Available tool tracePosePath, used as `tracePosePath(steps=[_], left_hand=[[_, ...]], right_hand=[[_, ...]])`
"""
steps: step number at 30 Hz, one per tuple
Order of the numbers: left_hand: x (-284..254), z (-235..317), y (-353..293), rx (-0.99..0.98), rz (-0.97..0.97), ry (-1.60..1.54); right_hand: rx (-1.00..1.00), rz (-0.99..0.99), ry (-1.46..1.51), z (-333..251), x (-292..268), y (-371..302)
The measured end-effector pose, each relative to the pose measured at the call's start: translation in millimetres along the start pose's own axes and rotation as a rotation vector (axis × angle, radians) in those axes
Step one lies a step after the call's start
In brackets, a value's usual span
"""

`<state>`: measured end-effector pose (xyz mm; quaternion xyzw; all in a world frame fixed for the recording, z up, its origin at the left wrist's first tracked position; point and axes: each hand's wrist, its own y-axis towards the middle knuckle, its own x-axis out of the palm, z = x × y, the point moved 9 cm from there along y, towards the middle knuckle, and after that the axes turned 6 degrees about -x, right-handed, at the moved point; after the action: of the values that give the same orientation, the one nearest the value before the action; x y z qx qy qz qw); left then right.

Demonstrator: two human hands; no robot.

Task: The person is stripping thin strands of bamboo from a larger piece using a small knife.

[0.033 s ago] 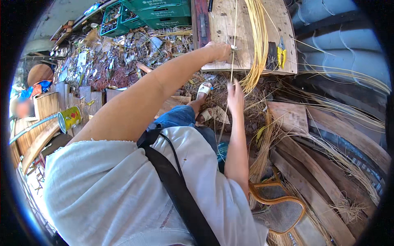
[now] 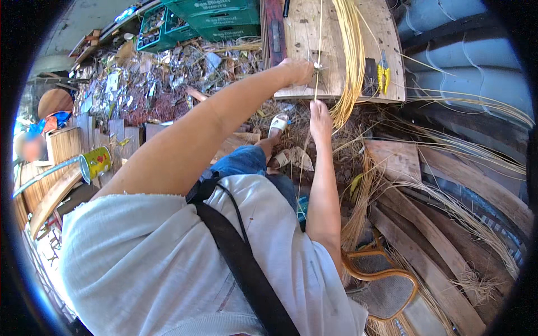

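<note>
The right hand [image 2: 320, 119] grips a thin pale cane strand [image 2: 320, 39] at one o'clock, left hand's [image 2: 300, 71] grip unclear: likely pulling, needing steady tension next.

Looking down on a wooden desk [image 2: 305, 42], with the left grip [image 2: 300, 71] by its near edge, beside a pale strand [image 2: 319, 39], and the right grip [image 2: 321, 122] pinching that strand just off the edge; rightward, a bundle of yellow strands [image 2: 353, 50] and a yellow-handled tool [image 2: 383, 78]; upper left, green crates [image 2: 221, 19].

Head fisheye close above torso [image 2: 196, 263], facing down; edges perhaps cropped.
</note>
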<state>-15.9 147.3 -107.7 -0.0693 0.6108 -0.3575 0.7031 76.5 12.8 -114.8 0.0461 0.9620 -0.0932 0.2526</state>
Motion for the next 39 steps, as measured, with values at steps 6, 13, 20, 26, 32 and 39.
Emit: tracePosePath(steps=[6,13,20,26,32,39], left_hand=[[-3.4,7.7,14.3,0.024,0.013,0.034],[-8.5,-3.7,1.7,-0.006,0.046,-0.04],[-1.9,-3.1,-0.7,-0.023,0.028,-0.026],[-5.8,4.5,2.0,0.0,0.028,-0.031],[-12.2,14.6,-2.7,0.028,0.042,0.042],[-2.5,3.5,3.3,0.007,0.113,-0.052]], right_hand=[[0.096,0.309,0.175,13.4,-3.6,29.5],[0.21,0.232,0.387,93.7,-14.3,-285.1],[0.204,-0.674,-0.639,123.7,24.6,-252.7],[0.01,0.021,0.246,9.0,-0.7,2.8],[0.147,0.309,0.293,27.1,0.8,26.4],[0.1,0.113,0.068,33.6,-86.5,-380.0]])
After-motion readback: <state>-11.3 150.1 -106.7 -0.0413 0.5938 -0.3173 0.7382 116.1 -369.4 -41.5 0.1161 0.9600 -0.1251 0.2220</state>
